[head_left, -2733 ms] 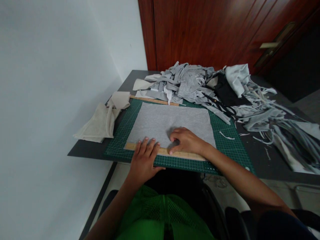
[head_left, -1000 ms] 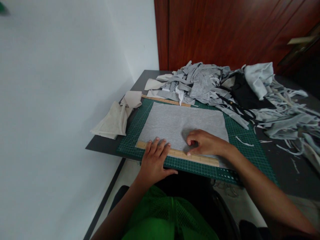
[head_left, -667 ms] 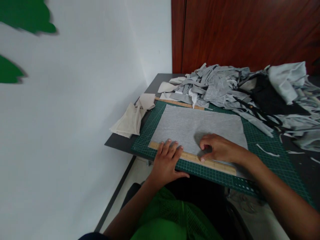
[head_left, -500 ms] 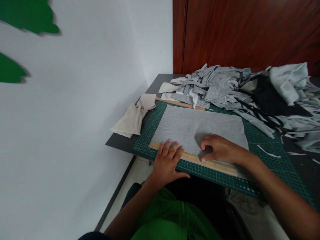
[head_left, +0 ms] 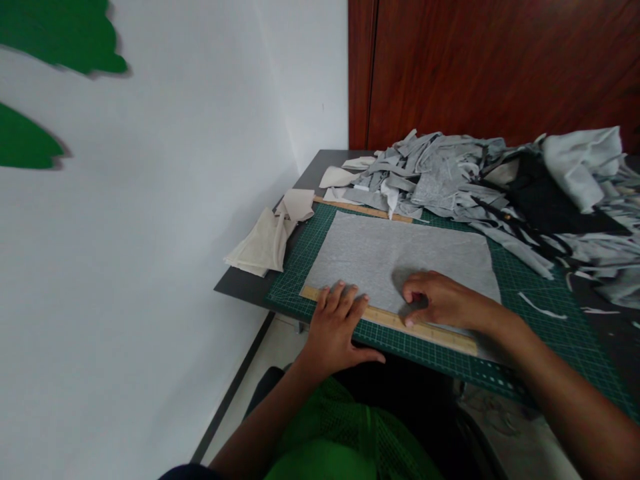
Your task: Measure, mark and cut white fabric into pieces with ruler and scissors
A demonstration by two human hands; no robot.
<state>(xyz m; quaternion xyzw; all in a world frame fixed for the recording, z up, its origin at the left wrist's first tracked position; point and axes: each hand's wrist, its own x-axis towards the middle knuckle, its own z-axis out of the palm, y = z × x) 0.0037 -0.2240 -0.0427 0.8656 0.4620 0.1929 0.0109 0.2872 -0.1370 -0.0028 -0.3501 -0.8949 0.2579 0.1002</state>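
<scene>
A grey fabric sheet (head_left: 400, 250) lies flat on a green cutting mat (head_left: 517, 275). A wooden ruler (head_left: 440, 332) rests along the sheet's near edge. My left hand (head_left: 336, 320) lies flat on the ruler's left part, fingers stretched out and slightly apart, holding nothing. My right hand (head_left: 443, 300) sits on the sheet just above the ruler's middle. Its fingers are curled and its fingertips touch the ruler's edge. Whatever is inside that curl is hidden.
A heap of grey fabric scraps (head_left: 430, 173), a black cloth (head_left: 545, 200) and a pale grey cloth (head_left: 580, 163) crowd the table's far side. A second ruler (head_left: 365, 209) lies at the mat's far edge. Folded beige cloth (head_left: 263, 243) sits left, by the white wall.
My view has swung to the left, so the table sits further right in the picture. Both hands keep their places on the ruler and the sheet.
</scene>
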